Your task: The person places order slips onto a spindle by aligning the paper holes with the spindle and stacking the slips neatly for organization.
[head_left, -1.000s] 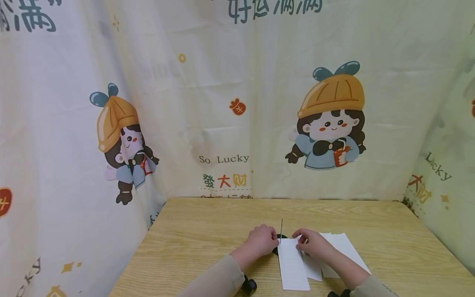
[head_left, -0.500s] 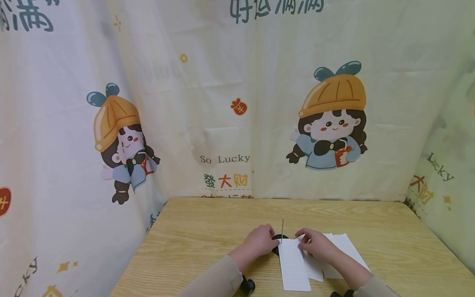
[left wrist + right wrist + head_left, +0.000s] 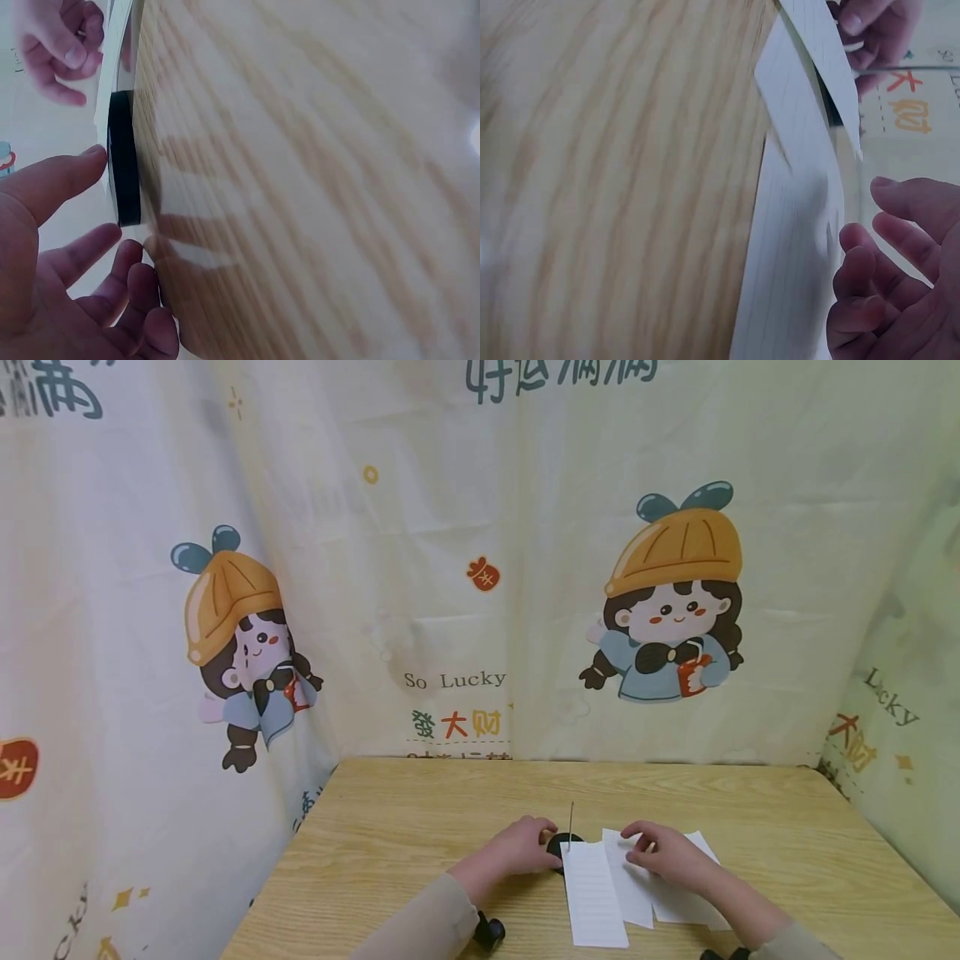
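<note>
A bill spike with a black round base (image 3: 555, 846) and a thin upright metal pin (image 3: 572, 820) stands on the table. A lined white paper slip (image 3: 592, 897) is stuck on the pin, its far end over the base. My left hand (image 3: 525, 846) holds the base's left side between thumb and fingers; the left wrist view shows the thumb tip at the base (image 3: 124, 161). My right hand (image 3: 671, 853) holds nothing, fingers loosely bent, over a second slip (image 3: 632, 893) and more paper (image 3: 678, 903). In the right wrist view its fingers hang beside the lined paper (image 3: 791, 247).
The wooden table (image 3: 420, 810) runs back to a printed cloth (image 3: 540, 610), which also hangs at both sides. A small black device (image 3: 490, 932) sits at the left wrist, and another (image 3: 726, 954) at the right.
My right hand has moved right, away from the slip on the pin, uncovering more of the second slip. My left hand stays at the base, shifted slightly.
</note>
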A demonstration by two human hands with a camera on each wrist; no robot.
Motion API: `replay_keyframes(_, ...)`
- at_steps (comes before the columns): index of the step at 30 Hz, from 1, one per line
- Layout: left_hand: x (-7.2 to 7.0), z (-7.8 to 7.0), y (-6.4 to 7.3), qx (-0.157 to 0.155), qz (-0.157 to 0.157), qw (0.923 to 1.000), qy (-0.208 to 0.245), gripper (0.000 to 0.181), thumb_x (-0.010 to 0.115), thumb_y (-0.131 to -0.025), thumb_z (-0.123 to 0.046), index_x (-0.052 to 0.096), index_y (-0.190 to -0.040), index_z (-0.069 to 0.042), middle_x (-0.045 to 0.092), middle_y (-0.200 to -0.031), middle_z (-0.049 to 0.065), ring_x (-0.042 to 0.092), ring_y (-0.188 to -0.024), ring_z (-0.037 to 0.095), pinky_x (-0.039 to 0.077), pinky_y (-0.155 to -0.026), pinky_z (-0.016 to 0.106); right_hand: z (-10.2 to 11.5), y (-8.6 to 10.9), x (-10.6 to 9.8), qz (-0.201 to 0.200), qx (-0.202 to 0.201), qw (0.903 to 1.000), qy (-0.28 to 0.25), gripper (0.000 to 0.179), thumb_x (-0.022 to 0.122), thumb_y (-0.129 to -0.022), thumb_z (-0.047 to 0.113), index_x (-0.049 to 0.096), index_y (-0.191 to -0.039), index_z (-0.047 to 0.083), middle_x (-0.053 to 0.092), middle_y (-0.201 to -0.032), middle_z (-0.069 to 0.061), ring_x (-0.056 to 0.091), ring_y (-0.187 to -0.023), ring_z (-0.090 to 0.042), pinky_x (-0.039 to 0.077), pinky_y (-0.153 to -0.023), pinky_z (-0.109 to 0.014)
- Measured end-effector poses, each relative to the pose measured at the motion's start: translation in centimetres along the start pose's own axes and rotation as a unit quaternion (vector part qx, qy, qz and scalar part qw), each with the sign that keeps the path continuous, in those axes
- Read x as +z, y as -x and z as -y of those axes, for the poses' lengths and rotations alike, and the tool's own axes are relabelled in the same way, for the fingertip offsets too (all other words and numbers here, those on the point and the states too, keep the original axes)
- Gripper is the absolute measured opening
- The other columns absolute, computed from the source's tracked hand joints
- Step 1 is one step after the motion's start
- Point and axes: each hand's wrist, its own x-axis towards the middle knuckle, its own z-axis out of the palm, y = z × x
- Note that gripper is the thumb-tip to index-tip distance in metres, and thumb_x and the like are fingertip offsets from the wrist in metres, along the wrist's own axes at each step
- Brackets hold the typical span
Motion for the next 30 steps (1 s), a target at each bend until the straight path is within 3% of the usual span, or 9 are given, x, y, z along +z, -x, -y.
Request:
replay_keyframes(8, -0.1, 0.6, 0.0, 0.008, 0.021, 0.9997, 0.013, 0.053, 0.083, -0.080, -0.032, 0.063, -0.128, -0.025, 0.059, -0.108, 0.001, 0.058, -0.098, 0.016, 0.047, -0.091, 0.035, -2.3, 1.6, -2.4, -0.028, -0.004, 0.9988, 0.040, 0.034, 0.076, -0.086, 0.018, 0.063, -0.115, 0.005, 0.057, -0.083, -0.001, 0.046, -0.063, -0.009, 0.040, -0.056, -0.025)
replay_keyframes(18, -0.4, 0.4, 0.2, 0.003, 0.028, 0.9994, 0.021, 0.051, 0.083, -0.081, -0.031, 0.063, -0.128, -0.030, 0.058, -0.109, 0.001, 0.056, -0.098, 0.017, 0.047, -0.090, 0.039, -4.4, 2.7, -5.7, -0.038, 0.085, 0.9944, 0.050, 0.043, 0.073, -0.091, 0.025, 0.061, -0.125, 0.002, 0.059, -0.091, -0.004, 0.051, -0.076, -0.018, 0.043, -0.062, -0.030)
replay_keyframes(30, -0.1, 0.6, 0.1, 0.007, 0.025, 0.9995, 0.016, 0.051, 0.083, -0.080, -0.032, 0.064, -0.128, -0.030, 0.058, -0.108, 0.000, 0.056, -0.097, 0.016, 0.047, -0.089, 0.038, -6.2, 3.0, -7.4, -0.028, 0.106, 0.9920, 0.063, 0.049, 0.073, -0.091, 0.027, 0.058, -0.127, -0.002, 0.061, -0.096, -0.008, 0.054, -0.080, -0.020, 0.047, -0.063, -0.032)
